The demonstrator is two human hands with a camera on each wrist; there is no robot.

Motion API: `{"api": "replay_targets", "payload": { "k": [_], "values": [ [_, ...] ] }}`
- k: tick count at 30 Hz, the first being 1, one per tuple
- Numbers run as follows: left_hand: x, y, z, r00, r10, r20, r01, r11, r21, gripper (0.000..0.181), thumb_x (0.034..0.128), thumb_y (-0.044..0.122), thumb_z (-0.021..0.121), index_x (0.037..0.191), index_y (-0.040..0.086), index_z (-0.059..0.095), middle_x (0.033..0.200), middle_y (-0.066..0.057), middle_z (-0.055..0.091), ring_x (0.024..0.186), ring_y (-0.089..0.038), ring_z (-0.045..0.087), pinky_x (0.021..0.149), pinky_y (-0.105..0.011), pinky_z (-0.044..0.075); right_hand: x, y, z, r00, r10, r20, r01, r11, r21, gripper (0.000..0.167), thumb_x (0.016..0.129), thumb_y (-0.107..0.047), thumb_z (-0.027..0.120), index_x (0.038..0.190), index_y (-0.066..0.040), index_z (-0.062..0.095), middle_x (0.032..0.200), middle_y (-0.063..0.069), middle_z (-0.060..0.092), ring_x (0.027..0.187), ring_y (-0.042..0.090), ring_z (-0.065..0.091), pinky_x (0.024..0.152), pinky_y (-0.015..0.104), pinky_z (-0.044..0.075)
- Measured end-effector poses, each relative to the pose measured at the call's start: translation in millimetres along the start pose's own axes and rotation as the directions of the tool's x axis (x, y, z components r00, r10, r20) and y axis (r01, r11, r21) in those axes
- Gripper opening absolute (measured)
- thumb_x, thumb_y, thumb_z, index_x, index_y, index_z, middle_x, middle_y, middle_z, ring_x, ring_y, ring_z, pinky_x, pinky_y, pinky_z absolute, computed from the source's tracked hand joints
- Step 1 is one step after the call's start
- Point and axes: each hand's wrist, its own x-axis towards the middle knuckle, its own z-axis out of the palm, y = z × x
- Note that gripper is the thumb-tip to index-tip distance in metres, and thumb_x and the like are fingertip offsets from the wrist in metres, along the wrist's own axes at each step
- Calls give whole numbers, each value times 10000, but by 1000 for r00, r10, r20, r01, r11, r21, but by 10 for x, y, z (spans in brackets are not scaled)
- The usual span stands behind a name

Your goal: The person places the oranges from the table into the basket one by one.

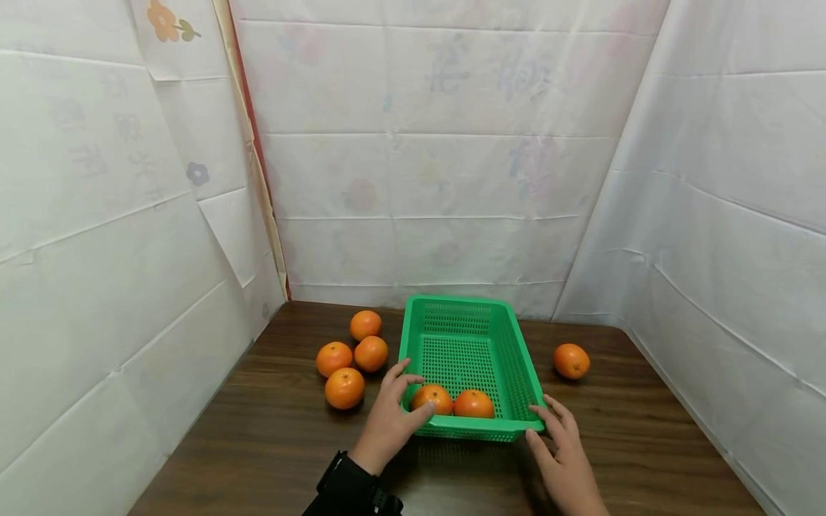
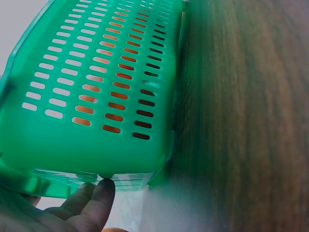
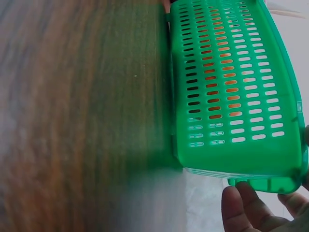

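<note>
White sheets (image 1: 413, 172) wall in the scene at back and sides, with a dark wood-grain table (image 1: 258, 451) below, and there sits the green basket (image 1: 477, 426), squarely between the two hands and just ahead of them! Its long axis seems to run away from the person, so it's the near end they've reached: left hand (image 1: 386, 417) at the near left corner, right hand (image 1: 561, 459) at the near right, neither clearly closer. Both have their fingers spread, with fingertips touching the basket around its rim; how firmly they press, I can't tell. Inside, against the near wall, two oranges (image 1: 474, 404) rest side by side (the left one lies right by that left thumb (image 1: 422, 414)). Out on the wood, four oranges (image 1: 345, 388) cluster left of the basket, while a lone orange (image 1: 571, 361) sits by itself to the right, beyond the right hand and apart from the basket wall.
</note>
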Motion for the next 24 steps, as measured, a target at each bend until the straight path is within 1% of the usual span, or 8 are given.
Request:
{"api": "replay_targets", "payload": {
  "k": [4,6,9,12,16,19,23,24],
  "values": [
    [13,-10,2,1000,4,1,-4,1000,7,458,1041,345,719,1416,112,596,1788,-43,173,1649,-458,141,1318,-675,324,-3,15,-14,1000,4,6,-4,1000,13,466,1149,-394,497,1521,-118,546,1715,169,270,1522,454,366,1087,638,589],
    [16,-11,2,1000,1,1,-1,1000,9,451,1039,346,722,1411,123,599,1788,-40,174,1649,-456,142,1318,-673,325,-1,21,-35,1000,13,10,-13,1000,13,483,1153,-413,475,1545,-136,520,1719,181,258,1511,454,375,1097,687,561],
    [19,-8,-3,1000,-3,-4,3,1000,13,450,1033,355,729,1406,136,605,1787,-27,178,1651,-449,144,1317,-665,331,8,20,-86,1000,29,0,-29,1000,-3,510,1161,-432,433,1585,-151,467,1712,208,253,1464,441,428,1066,664,573],
    [17,5,-5,1000,-5,-13,5,1000,10,427,1022,365,741,1386,176,619,1784,-12,188,1652,-439,157,1312,-651,345,25,19,-154,999,20,-40,-21,999,-36,494,1178,-378,392,1592,-114,451,1684,248,286,1368,418,520,1014,597,598],
    [13,4,-8,1000,2,-11,-1,1000,2,397,1025,364,740,1373,216,616,1786,-25,181,1652,-444,151,1314,-649,346,62,26,-249,998,-10,-67,4,996,-91,471,1188,-305,359,1577,-58,454,1651,291,313,1320,429,556,1014,619,591],
    [9,-5,-10,1000,0,-1,0,1000,-6,412,1035,354,729,1395,198,600,1792,-41,158,1654,-453,129,1326,-654,328,103,32,-318,999,17,-38,-21,994,-109,502,1187,-344,353,1588,-52,432,1651,316,278,1339,462,527,1019,674,578],
    [20,-20,-5,1000,-13,9,13,1000,-9,415,1045,327,720,1413,188,588,1797,-46,140,1657,-451,116,1333,-650,318,182,43,-397,994,106,36,-101,987,-129,604,1171,-452,355,1626,-55,364,1679,337,193,1427,523,434,1070,756,524],
    [-3,46,-10,1000,-16,11,16,1000,-8,407,1049,305,715,1413,174,589,1796,-61,143,1655,-458,117,1332,-651,317,204,47,-412,991,126,53,-118,984,-136,629,1167,-472,359,1635,-51,345,1684,342,173,1453,538,400,1092,779,498]
  ]
}}
